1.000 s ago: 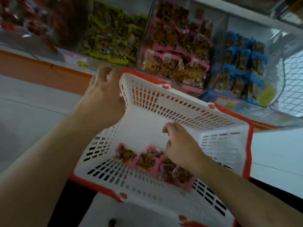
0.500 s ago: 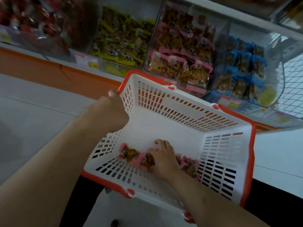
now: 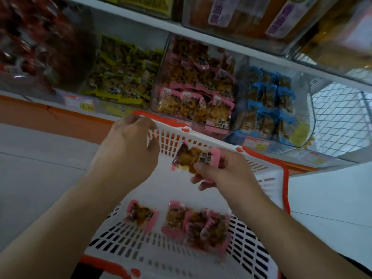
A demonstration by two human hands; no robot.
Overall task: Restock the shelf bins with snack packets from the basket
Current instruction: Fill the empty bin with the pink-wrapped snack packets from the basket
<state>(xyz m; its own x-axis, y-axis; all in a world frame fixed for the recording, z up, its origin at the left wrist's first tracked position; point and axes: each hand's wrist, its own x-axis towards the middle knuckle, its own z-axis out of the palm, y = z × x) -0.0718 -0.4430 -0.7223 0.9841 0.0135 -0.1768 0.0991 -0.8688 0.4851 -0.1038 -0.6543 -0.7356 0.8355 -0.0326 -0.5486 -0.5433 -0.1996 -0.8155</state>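
Observation:
A white plastic basket (image 3: 267, 184) with an orange rim tilts toward the shelf. My left hand (image 3: 128, 150) grips its far left corner. My right hand (image 3: 223, 172) pinches a pink-edged snack packet (image 3: 193, 158) and holds it above the basket floor. Several more pink-edged packets (image 3: 195, 224) lie on the basket floor, one of them (image 3: 141, 215) a little apart to the left. Just beyond the basket stands a clear shelf bin (image 3: 199, 91) filled with the same pink packets.
A bin of yellow packets (image 3: 124, 73) stands left of the pink bin and a bin of blue packets (image 3: 271, 105) to its right. Red packets (image 3: 34, 43) fill the far left. Price tags (image 3: 78, 101) line the shelf edge. An upper shelf (image 3: 201, 31) overhangs the bins.
My right hand has lifted one pink packet out of the pile in the basket. The view has tilted up toward the shelf, and my left hand has shifted along the basket's far corner.

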